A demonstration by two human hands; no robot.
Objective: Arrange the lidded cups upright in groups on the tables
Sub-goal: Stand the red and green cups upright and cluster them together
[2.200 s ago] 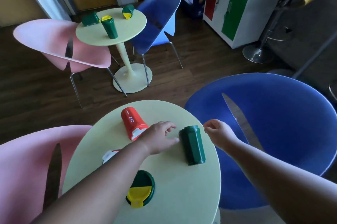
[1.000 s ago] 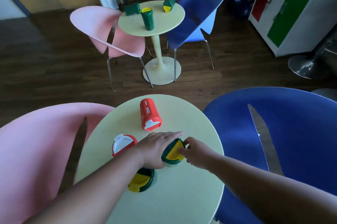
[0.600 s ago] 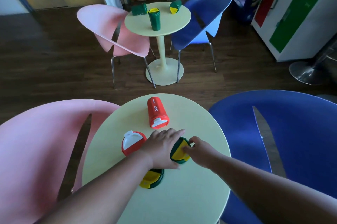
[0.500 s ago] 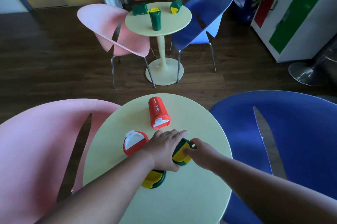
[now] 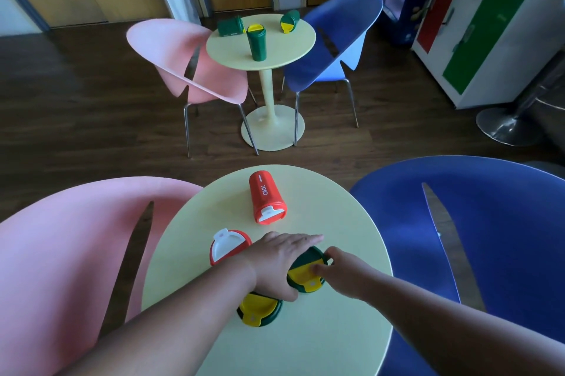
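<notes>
On the near round table a green cup with a yellow lid stands upright between my hands. My left hand lies against its left side with fingers stretched flat; my right hand grips its rim, thumb on the lid. A second green cup stands upright under my left wrist. One red cup with a white lid stands upright to the left. Another red cup lies on its side farther back.
A far round table holds one upright green cup and two green cups lying down. Pink and blue chairs flank the near table; another pair flanks the far one. A colourful cabinet stands right.
The green cup that lay on its side was stood upright between my two hands. The view has shifted, showing more of the far table.
</notes>
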